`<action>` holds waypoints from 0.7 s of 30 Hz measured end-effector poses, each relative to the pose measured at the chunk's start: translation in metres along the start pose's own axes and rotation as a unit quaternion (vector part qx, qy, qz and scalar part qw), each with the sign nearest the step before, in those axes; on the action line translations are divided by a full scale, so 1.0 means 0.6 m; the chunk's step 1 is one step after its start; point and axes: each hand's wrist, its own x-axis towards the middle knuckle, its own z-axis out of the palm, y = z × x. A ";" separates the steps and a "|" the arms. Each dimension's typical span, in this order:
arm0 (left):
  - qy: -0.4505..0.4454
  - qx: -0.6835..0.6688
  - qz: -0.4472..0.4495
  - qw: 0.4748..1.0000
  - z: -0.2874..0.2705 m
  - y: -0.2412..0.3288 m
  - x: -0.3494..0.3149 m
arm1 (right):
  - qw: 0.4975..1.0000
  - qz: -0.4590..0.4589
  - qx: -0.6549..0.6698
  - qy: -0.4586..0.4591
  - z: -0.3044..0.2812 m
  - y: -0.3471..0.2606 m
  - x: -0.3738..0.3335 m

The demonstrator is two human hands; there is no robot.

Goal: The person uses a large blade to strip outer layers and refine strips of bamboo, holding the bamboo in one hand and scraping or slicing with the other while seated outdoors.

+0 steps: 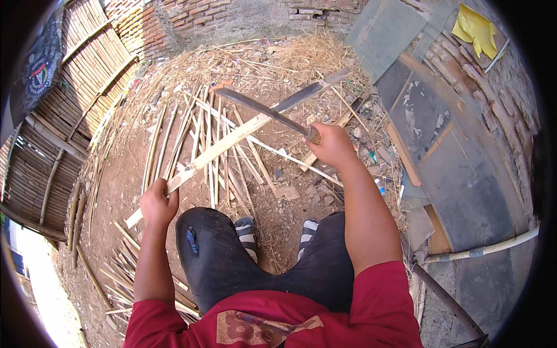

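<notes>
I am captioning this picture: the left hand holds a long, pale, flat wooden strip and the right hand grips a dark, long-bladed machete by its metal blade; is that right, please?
Not quite: in the head view, the right hand grips the dark, long-bladed machete by its brown handle, not its metal blade. The left hand does hold the long, pale, flat wooden strip.

The blade (254, 105) is dark grey, the strip (229, 142) mostly cream, the footwear (246, 236) striped grey-white.

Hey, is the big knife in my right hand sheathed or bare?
Bare: the knife in your right hand shows its dark blade uncovered from handle to tip.
</notes>
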 end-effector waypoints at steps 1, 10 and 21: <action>0.007 0.003 -0.004 1.000 -0.001 -0.010 -0.012 | 0.998 -0.049 -0.017 -0.024 -0.004 -0.013 -0.001; 0.060 -0.008 -0.010 0.998 -0.020 -0.063 -0.073 | 0.993 0.100 0.023 0.056 -0.024 0.020 -0.001; 0.066 -0.017 0.023 0.997 -0.009 -0.072 -0.081 | 0.992 0.092 0.047 0.078 0.005 0.066 0.007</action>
